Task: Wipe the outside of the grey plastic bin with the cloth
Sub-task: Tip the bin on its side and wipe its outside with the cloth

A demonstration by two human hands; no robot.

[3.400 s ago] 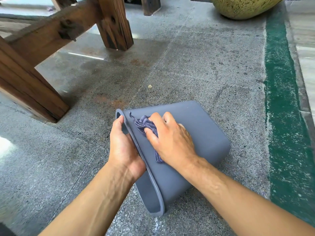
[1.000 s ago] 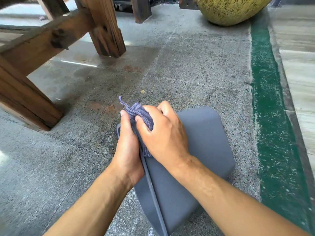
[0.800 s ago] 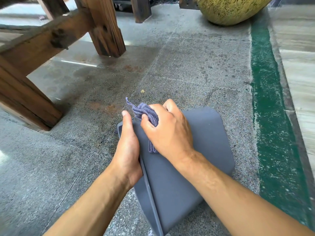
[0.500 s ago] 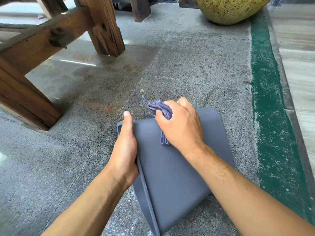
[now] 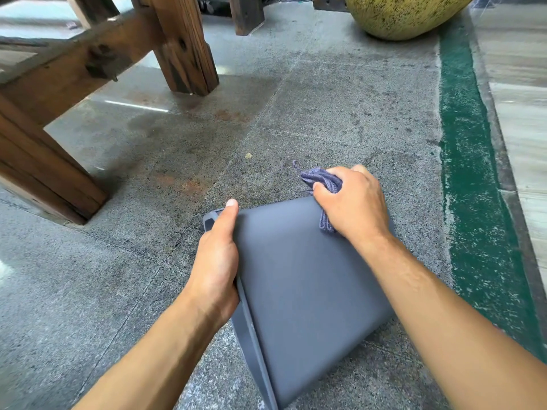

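The grey plastic bin (image 5: pixel 310 279) is lying on its side on the speckled stone floor (image 5: pixel 340 113), its open mouth facing away from the green painted strip (image 5: pixel 479 202) and its base end pointing toward that strip. The left hand (image 5: pixel 217 261) is gripping the rim on the side of the bin farthest from the strip, thumb lying along the upper wall, fingers tucked out of sight, probably curled inside the mouth. The right hand (image 5: pixel 353 202) is closing round the bunched blue cloth (image 5: pixel 324 180) and pressing it onto the far corner of the bin's upper face, the corner nearer the strip, a loose end of cloth sticking out past the bin's far edge. So the wiping step is under way on the top wall. By my reading, the next move is calling for a firm drag of the cloth across that wall while the rim grip is bracing the bin, then rolling it to bring up an unwiped side
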